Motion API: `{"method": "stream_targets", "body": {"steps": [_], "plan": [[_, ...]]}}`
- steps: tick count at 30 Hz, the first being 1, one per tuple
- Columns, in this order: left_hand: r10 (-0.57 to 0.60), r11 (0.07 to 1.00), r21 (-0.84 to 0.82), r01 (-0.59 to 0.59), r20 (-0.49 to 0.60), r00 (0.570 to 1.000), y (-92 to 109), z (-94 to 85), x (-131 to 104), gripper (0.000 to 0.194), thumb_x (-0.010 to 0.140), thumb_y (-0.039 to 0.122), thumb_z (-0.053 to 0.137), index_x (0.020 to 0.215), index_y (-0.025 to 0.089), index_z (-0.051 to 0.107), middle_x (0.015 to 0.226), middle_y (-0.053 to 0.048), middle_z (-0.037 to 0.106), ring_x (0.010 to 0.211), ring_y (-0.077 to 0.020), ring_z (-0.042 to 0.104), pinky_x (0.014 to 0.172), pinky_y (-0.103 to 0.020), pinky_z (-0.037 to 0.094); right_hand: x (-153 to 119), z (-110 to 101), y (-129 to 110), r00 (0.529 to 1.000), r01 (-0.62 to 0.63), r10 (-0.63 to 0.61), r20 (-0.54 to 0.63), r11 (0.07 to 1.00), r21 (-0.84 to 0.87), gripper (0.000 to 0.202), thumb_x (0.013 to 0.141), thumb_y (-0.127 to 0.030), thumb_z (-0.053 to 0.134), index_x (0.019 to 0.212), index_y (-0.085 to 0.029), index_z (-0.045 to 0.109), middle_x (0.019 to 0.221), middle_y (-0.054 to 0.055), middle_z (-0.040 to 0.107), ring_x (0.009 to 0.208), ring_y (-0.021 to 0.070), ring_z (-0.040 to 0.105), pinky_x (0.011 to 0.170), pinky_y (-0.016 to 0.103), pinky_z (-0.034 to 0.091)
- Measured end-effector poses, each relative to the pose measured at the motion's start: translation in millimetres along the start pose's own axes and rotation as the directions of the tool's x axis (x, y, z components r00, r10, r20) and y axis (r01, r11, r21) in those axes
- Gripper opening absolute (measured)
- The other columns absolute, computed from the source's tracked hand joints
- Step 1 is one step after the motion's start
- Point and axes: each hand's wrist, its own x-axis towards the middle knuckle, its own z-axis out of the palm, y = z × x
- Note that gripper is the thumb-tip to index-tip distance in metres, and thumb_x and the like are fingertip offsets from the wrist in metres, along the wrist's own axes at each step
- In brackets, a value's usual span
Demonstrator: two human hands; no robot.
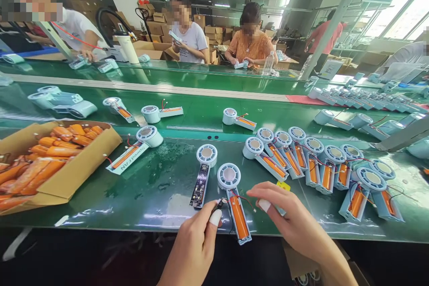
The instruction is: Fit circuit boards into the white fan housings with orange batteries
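My left hand pinches a small black circuit board between thumb and index finger. The board is beside a pale blue handheld fan, whose long open handle holds an orange battery. Thin red and black wires run from this fan, one ending in a small white plug. To the right of the handle, my right hand hovers with its fingers apart, near that plug and not holding it. Left of this fan lies another fan with a black circuit board fitted in its handle.
A cardboard box of orange batteries stands at left. Several fans with batteries cluster at right. More fans lie on the green conveyor. Several people sit across the line, with a bottle nearby.
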Motion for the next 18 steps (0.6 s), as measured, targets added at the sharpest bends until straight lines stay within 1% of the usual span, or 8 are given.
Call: {"method": "stream_targets", "body": {"steps": [2, 4, 7, 10, 12, 15, 16, 18], "plan": [[-0.03, 0.999, -0.021, 0.031, 0.02, 0.999, 0, -0.5, -2, 0.035, 0.1, 0.038, 0.039, 0.124, 0.023, 0.059, 0.083, -0.002, 0.075, 0.068, -0.0187, 0.071, 0.067, -0.025, 0.055, -2, 3, 1, 0.997, 0.03, -0.028, 0.074, 0.999, -0.021, 0.047, 0.096, -0.006, 0.042, 0.127, -0.033, 0.064, 0.122, 0.004, 0.064, 0.106, 0.0166, 0.066, 0.088, 0.027, 0.055], [-0.059, 0.997, -0.051, 0.06, 0.017, 0.998, 0, -0.6, -3, 0.037, 0.101, 0.039, 0.037, 0.13, 0.024, 0.054, 0.084, -0.001, 0.075, 0.069, -0.0181, 0.071, 0.069, -0.025, 0.056, 1, 10, 1, 0.994, 0.046, -0.047, 0.098, 0.999, 0.006, 0.043, 0.095, -0.006, 0.044, 0.121, -0.031, 0.068, 0.115, 0.004, 0.065, 0.099, 0.0155, 0.066, 0.086, 0.026, 0.054], [-0.073, 0.997, -0.039, 0.072, -0.015, 0.997, 0, 0.3, -3, 0.039, 0.102, 0.038, 0.035, 0.136, 0.025, 0.052, 0.089, -0.002, 0.076, 0.077, -0.0183, 0.073, 0.074, -0.025, 0.057, 10, 21, 3, 0.999, 0.039, -0.041, 0.011, 0.989, 0.144, 0.026, 0.097, -0.016, 0.053, 0.106, -0.027, 0.075, 0.11, 0.005, 0.067, 0.097, 0.0164, 0.066, 0.084, 0.026, 0.053], [0.022, 0.999, 0.032, -0.021, -0.025, 0.999, -2, 1.5, -1, 0.041, 0.102, 0.03, 0.034, 0.137, 0.025, 0.054, 0.104, -0.006, 0.076, 0.092, -0.0192, 0.074, 0.084, -0.027, 0.058, 20, 32, 7, 0.994, -0.059, 0.088, -0.07, 0.936, 0.347, 0.016, 0.096, -0.027, 0.06, 0.097, -0.025, 0.076, 0.105, 0.005, 0.071, 0.096, 0.0186, 0.067, 0.083, 0.027, 0.053], [0.099, 0.99, 0.098, -0.098, -0.004, 0.995, -3, 1.8, -1, 0.046, 0.098, 0.02, 0.033, 0.138, 0.026, 0.055, 0.112, -0.007, 0.075, 0.097, -0.0197, 0.074, 0.087, -0.029, 0.058, 25, 38, 7, 0.977, -0.157, 0.206, -0.044, 0.85, 0.502, 0.014, 0.094, -0.032, 0.064, 0.097, -0.024, 0.075, 0.096, 0.004, 0.072, 0.091, 0.0188, 0.067, 0.082, 0.027, 0.053], [0.127, 0.966, 0.215, -0.141, 0.079, 0.989, -2, 1.5, -1, 0.058, 0.091, 0.008, 0.029, 0.136, 0.028, 0.059, 0.103, -0.007, 0.073, 0.081, -0.0187, 0.075, 0.071, -0.028, 0.061, 29, 45, 2, 0.953, -0.237, 0.302, 0.01, 0.725, 0.646, 0.016, 0.091, -0.036, 0.068, 0.098, -0.022, 0.073, 0.09, 0.003, 0.071, 0.085, 0.0172, 0.065, 0.077, 0.026, 0.052], [0.125, 0.958, 0.246, -0.146, 0.097, 0.987, -2, 1.3, -2, 0.06, 0.089, 0.006, 0.028, 0.133, 0.03, 0.062, 0.099, -0.006, 0.072, 0.074, -0.018, 0.075, 0.064, -0.027, 0.06, 30, 47, 0, 0.953, -0.231, 0.303, 0.005, 0.715, 0.66, 0.016, 0.091, -0.036, 0.068, 0.096, -0.022, 0.072, 0.089, 0.002, 0.07, 0.083, 0.0166, 0.064, 0.076, 0.025, 0.052], [0.126, 0.952, 0.266, -0.151, 0.109, 0.986, -1, 0.3, -3, 0.062, 0.089, 0.005, 0.026, 0.13, 0.032, 0.065, 0.096, -0.006, 0.071, 0.069, -0.017, 0.073, 0.058, -0.026, 0.059, 32, 50, -5, 0.96, -0.188, 0.276, -0.04, 0.746, 0.639, 0.014, 0.091, -0.034, 0.067, 0.093, -0.021, 0.071, 0.087, 0.002, 0.067, 0.081, 0.0155, 0.062, 0.075, 0.025, 0.051]]}}
